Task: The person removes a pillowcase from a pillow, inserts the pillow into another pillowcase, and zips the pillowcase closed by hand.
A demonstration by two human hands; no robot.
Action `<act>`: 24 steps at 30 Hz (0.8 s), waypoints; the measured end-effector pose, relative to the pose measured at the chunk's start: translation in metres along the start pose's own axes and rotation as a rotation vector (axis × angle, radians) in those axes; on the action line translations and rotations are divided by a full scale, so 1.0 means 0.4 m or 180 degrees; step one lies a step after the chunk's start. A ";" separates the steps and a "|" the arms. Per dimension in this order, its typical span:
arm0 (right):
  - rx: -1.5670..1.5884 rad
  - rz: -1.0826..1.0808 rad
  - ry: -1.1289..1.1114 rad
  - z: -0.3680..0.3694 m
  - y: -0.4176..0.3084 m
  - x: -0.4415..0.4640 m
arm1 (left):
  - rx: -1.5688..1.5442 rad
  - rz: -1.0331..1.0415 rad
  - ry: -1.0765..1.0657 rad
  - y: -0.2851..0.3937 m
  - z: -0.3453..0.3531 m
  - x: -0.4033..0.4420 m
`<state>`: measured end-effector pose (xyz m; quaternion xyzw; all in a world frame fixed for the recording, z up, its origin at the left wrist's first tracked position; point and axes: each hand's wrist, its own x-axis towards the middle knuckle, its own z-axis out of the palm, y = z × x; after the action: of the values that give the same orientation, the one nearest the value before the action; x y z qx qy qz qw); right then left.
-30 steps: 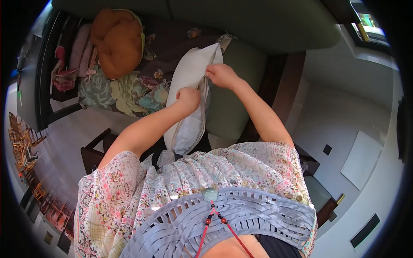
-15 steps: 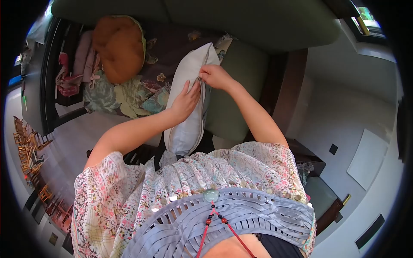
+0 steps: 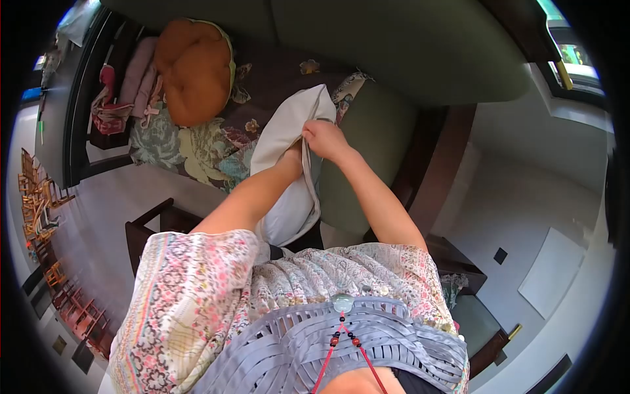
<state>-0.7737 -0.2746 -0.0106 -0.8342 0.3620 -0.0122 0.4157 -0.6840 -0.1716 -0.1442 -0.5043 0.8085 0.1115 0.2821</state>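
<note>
A white cushion (image 3: 282, 131) with a grey piped edge stands on the sofa in front of me, its side opening toward me. My left hand (image 3: 293, 156) is pushed into that opening up to about the wrist, and its fingers are hidden by the cover. At the opening's edge, my right hand (image 3: 323, 139) is closed in a pinch on the cushion's rim, just right of the left wrist. A paler inner part shows along the cushion's lower half.
An orange cushion (image 3: 195, 72) lies on a dark floral cloth (image 3: 203, 148) at the back left. Pink folded cloths (image 3: 141, 79) are beside it. Green sofa upholstery (image 3: 367, 131) is right of the white cushion. A dark wooden frame (image 3: 141, 233) stands at lower left.
My left hand has gone from lying spread on the cushion's outside to inside its opening. My right hand keeps its pinch, slightly lower in view.
</note>
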 end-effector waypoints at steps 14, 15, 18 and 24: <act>0.0298 0.0205 0.0315 -0.040 0.023 -0.022 | -0.1995 -0.0971 0.1646 -0.096 -0.368 -0.279; 0.0285 0.0212 0.0303 -0.040 0.022 -0.025 | -0.2551 -0.1407 0.2363 -0.137 -0.359 -0.236; 0.0247 0.0146 0.0203 -0.046 0.014 -0.011 | -0.2881 -0.1728 0.1564 -0.249 -0.400 -0.108; -0.0286 -0.0007 0.0115 -0.065 0.002 -0.008 | -0.2784 -0.1247 0.0267 -0.273 -0.420 0.027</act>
<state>-0.7848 -0.2908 0.0067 -0.8521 0.3687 -0.0114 0.3712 -0.6493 -0.3087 -0.0020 -0.7225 0.5862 0.3655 0.0263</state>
